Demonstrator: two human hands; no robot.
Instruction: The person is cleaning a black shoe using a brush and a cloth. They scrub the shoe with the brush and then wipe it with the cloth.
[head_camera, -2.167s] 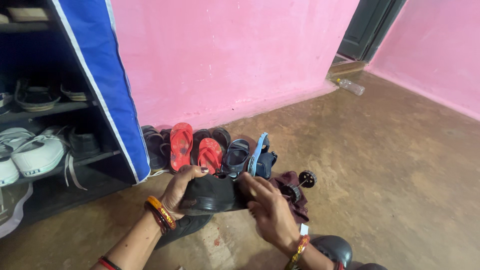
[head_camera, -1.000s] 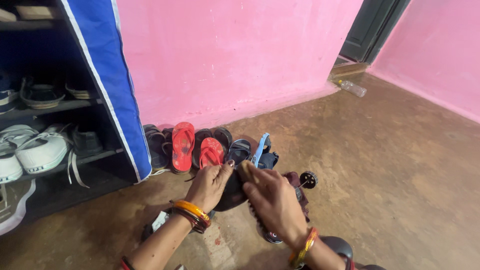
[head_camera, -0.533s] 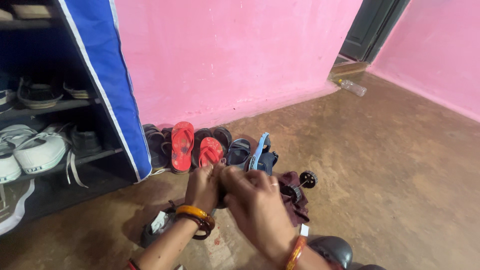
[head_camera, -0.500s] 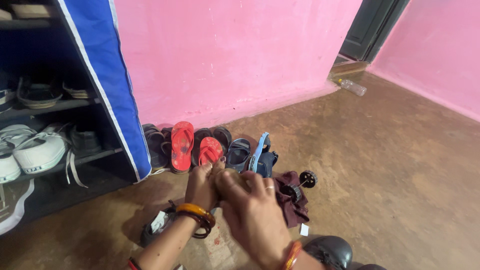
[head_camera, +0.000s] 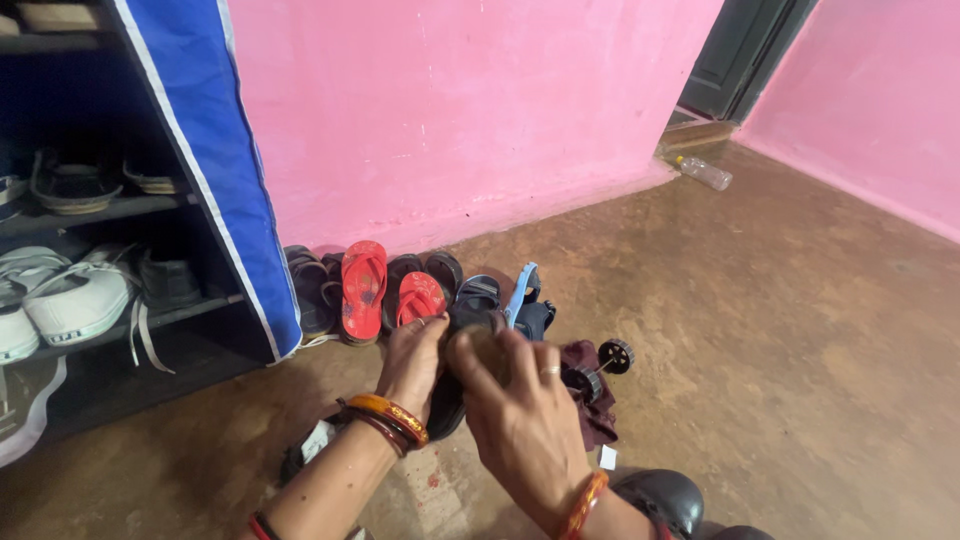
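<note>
The left hand (head_camera: 413, 358) grips a black shoe (head_camera: 447, 400) from its left side, fingers curled around the upper edge and clamped on it. Most of the shoe is hidden behind both hands; only a dark strip of it shows between the wrists, held up above the floor (head_camera: 780, 330) in front of the row of sandals.

The right hand (head_camera: 520, 420) lies over the shoe from the right, fingers bent and closed around a brownish object (head_camera: 487, 350) that is pressed against the shoe. Only a small patch of this object shows between the fingers, so what it is cannot be told for sure. A ring sits on one finger, and both wrists wear orange and red bangles.

Below the left forearm, another dark shoe (head_camera: 305, 455) lies on the floor, largely covered by the arm, with a pale lining just showing. Just right of the hands lies a maroon cloth (head_camera: 592, 415) with a small pair of black wheels on an axle (head_camera: 600, 365) on top of it. A round black thing (head_camera: 665, 495) at the bottom edge is cut off by the frame.

Along the foot of the pink wall (head_camera: 450, 110) stand red flip-flops (head_camera: 365, 290), dark sandals (head_camera: 440, 272) and a blue sandal (head_camera: 522, 290) tipped on its side. At the left a shoe rack (head_camera: 110, 215) with a blue cover holds white sneakers (head_camera: 75, 300); its shelves are dark and partly cut off. A clear bottle (head_camera: 702, 172) lies near the doorway.
</note>
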